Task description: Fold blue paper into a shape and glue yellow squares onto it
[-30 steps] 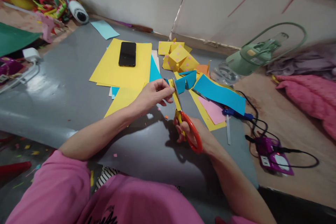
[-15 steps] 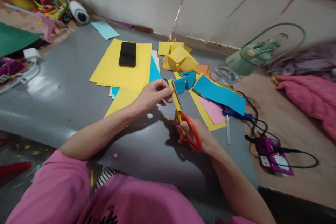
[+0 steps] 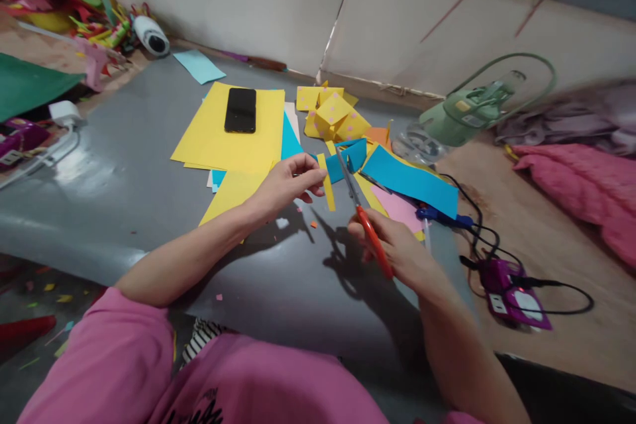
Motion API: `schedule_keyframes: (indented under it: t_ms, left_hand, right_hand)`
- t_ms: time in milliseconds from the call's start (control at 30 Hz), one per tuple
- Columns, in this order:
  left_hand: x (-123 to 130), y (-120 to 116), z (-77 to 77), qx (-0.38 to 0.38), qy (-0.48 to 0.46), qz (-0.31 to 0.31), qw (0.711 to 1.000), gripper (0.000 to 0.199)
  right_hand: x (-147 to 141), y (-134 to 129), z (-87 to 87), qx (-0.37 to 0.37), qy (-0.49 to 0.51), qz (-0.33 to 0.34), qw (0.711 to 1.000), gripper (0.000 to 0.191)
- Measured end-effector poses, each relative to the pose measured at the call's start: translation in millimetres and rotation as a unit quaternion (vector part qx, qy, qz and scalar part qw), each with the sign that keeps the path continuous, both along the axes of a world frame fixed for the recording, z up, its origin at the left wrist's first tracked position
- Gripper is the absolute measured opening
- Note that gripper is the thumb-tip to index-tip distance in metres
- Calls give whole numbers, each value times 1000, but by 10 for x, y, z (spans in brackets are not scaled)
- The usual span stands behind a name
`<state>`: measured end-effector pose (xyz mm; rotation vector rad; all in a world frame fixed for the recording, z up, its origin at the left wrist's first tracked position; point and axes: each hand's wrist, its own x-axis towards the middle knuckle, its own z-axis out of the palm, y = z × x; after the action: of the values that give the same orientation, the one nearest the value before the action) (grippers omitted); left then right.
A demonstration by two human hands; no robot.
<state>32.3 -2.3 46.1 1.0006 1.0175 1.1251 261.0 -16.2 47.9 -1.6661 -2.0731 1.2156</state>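
Pinched in the fingers of my left hand (image 3: 297,179) is a narrow yellow paper strip (image 3: 326,184), held upright above the grey table. My right hand (image 3: 385,238) grips red-handled scissors (image 3: 373,242), whose blades point up and away, just right of the strip and apart from it. Behind the blades lies a folded blue paper piece (image 3: 354,156). A longer blue strip (image 3: 410,179) rests to the right, over pink paper (image 3: 397,207) and yellow paper. Left of my left hand, a black phone (image 3: 241,110) sits on yellow sheets (image 3: 203,139).
Folded yellow dotted paper (image 3: 338,116) stands near the wall. A green bottle (image 3: 462,109), blue glue gun (image 3: 442,216) and purple power strip (image 3: 511,295) with cables are at right. A pink glue gun (image 3: 94,63) and white camera (image 3: 152,35) are at far left. Scraps dot the grey table (image 3: 278,291).
The scissors have moved right, away from the yellow strip, and turned in my right hand. The strip in my left hand looks shorter, its lower end now free.
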Motion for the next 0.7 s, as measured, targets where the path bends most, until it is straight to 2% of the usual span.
schedule_keyframes:
  t_ms: [67, 133, 267, 400, 467, 533, 600, 700]
  left_hand:
    - [-4, 4, -1, -4, -10, 2, 1000, 17]
    - [-6, 7, -6, -11, -22, -2, 1000, 17]
    - [-6, 14, -29, -21, -40, -17, 999, 16]
    - [-5, 24, -50, -16, -32, -17, 999, 20]
    - [-3, 25, -53, -17, -27, -21, 999, 23]
    - [3, 19, -51, -23, -25, -29, 999, 25]
    - [11, 8, -47, -27, -27, -41, 998, 26]
    - [22, -8, -44, -28, -27, -63, 997, 34]
  right_hand:
    - [91, 1, 131, 85, -128, 14, 988, 45]
    - [177, -15, 205, 117, -203, 46, 971, 37]
    - [280, -68, 176, 84, -206, 140, 965, 29]
    - [287, -103, 133, 77, -153, 216, 961, 35]
    - [254, -94, 150, 133, -121, 205, 962, 36]
    - [185, -51, 173, 236, -86, 152, 956, 36]
    - [84, 28, 182, 346, -54, 112, 930, 31]
    - [-72, 175, 165, 439, -37, 154, 885, 23]
